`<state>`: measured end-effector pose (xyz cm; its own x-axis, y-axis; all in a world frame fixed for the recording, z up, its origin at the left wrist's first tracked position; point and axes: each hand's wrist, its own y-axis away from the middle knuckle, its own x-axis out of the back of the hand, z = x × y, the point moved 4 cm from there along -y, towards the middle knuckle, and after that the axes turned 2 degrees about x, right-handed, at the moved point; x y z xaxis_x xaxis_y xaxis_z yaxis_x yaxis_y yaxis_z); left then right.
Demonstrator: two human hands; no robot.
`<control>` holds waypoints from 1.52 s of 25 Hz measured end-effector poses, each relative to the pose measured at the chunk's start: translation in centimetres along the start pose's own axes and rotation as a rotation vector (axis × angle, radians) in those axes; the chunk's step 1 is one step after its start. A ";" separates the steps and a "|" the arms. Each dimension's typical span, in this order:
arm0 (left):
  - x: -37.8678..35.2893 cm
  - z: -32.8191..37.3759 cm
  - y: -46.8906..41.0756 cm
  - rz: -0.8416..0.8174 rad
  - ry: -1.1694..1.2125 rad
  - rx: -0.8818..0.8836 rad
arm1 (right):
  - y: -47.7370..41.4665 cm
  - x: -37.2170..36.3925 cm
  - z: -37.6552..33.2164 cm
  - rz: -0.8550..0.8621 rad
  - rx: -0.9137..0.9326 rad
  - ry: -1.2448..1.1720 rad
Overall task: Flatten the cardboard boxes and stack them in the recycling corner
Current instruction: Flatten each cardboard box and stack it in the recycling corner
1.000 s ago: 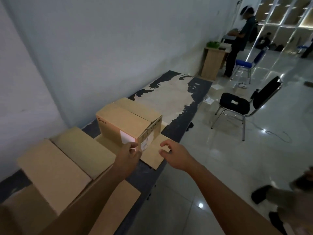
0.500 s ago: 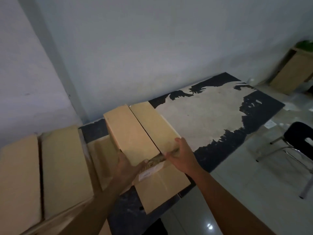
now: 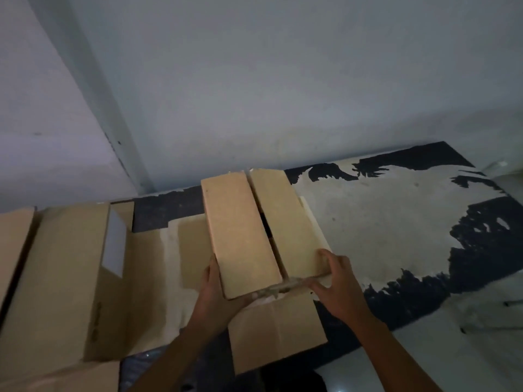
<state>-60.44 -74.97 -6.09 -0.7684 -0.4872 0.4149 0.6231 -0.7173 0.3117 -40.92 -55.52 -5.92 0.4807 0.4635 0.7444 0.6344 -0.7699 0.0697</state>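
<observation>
Fingers (image 3: 325,257) of both hands grip the cardboard box (image 3: 240,236) at its near end; left fingertips hidden underneath.

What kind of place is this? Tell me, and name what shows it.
Probably a storeroom or back-room corner indoors. Plain pale walls meet at a corner, the dark floor covering is worn through in big patches, and cardboard boxes lie stacked along the wall.

Small brown box (image 3: 243,236) upright on flattened cardboard (image 3: 277,332), top flaps shut, seam gapped
</observation>
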 end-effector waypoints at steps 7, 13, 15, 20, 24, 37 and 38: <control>-7.2 2.7 0.4 0.165 0.187 0.004 | -2.1 6.6 6.8 0.257 -0.225 -0.381; -10.8 -0.3 2.9 0.569 0.628 0.325 | -3.2 6.2 11.2 0.240 -0.488 -0.767; -11.1 -0.6 3.1 0.604 0.835 0.311 | -3.1 5.6 11.8 0.192 -0.642 -0.919; -10.5 -0.3 2.8 0.667 1.130 0.417 | -4.0 6.2 12.2 -0.024 -0.805 -1.164; -8.0 0.0 3.6 0.807 0.698 0.437 | -5.7 9.6 10.6 0.146 -0.502 -0.312; -6.8 4.6 -1.2 0.337 -0.532 -0.128 | -9.1 5.4 1.5 -0.428 0.039 0.530; -6.7 4.8 -1.2 0.329 -0.461 -0.093 | -9.2 5.4 1.3 -0.415 0.020 0.507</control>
<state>-55.34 -68.46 -5.12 -0.3798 -0.4395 0.8140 0.7874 -0.6154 0.0351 -43.41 -45.34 -3.37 -0.1483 0.4525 0.8793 0.7195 -0.5606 0.4098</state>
